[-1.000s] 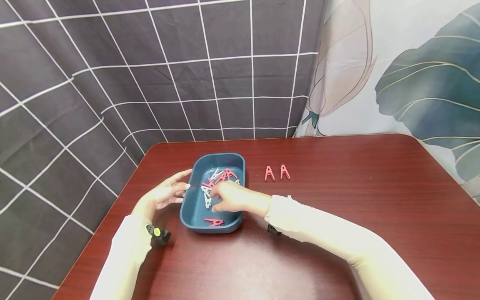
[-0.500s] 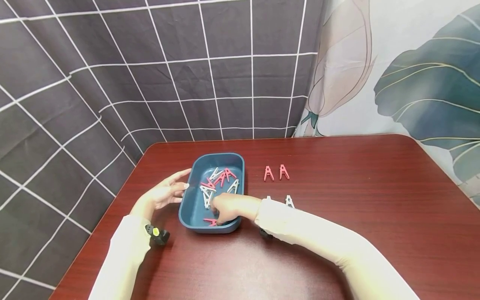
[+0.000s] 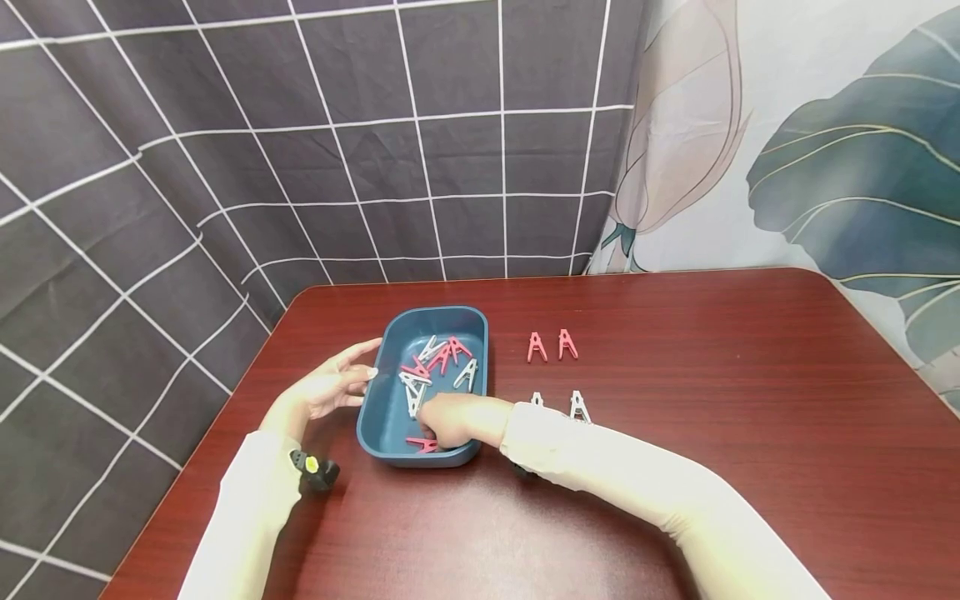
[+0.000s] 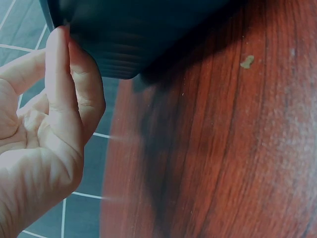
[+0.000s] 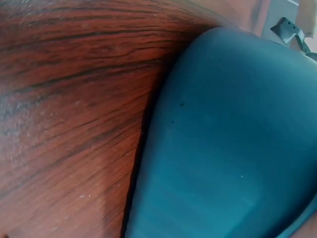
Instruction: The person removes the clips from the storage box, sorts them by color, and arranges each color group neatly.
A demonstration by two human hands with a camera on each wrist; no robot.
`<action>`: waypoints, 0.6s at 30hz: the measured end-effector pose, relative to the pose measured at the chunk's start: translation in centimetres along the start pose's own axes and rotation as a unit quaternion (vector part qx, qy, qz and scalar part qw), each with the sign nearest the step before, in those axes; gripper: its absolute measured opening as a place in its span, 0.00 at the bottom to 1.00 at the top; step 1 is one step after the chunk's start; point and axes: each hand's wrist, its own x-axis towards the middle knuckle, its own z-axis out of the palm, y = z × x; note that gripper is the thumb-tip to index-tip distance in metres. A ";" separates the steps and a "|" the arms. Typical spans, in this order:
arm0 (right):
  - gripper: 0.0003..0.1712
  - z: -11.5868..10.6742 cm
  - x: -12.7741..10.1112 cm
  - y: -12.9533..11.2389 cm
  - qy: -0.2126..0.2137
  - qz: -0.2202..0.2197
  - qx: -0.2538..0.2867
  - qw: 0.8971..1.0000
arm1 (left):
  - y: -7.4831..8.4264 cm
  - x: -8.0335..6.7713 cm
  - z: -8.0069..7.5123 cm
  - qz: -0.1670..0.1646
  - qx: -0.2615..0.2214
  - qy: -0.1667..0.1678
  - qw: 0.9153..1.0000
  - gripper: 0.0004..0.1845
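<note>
Fingers of the right hand [image 3: 450, 421] curl onto a pink clothespin [image 3: 422, 444] lying crosswise at the blue tray's [image 3: 382, 425] near end; left hand [image 3: 330, 385], fingers relaxed, touches the tray's side.

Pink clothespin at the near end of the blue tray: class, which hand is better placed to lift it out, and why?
Probably the right hand: it is inside the blue tray, fingers over the pink clothespin. The left hand rests against the tray's outer wall.

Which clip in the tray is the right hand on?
The pink clip lying alone at the tray's near end, under the right hand; the others cluster farther back.
</note>
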 end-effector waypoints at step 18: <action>0.09 -0.3 -0.2 0.6 0.061 -0.040 0.057 0.996 | -0.1 0.1 -0.1 -0.004 0.009 0.006 1.000 0.35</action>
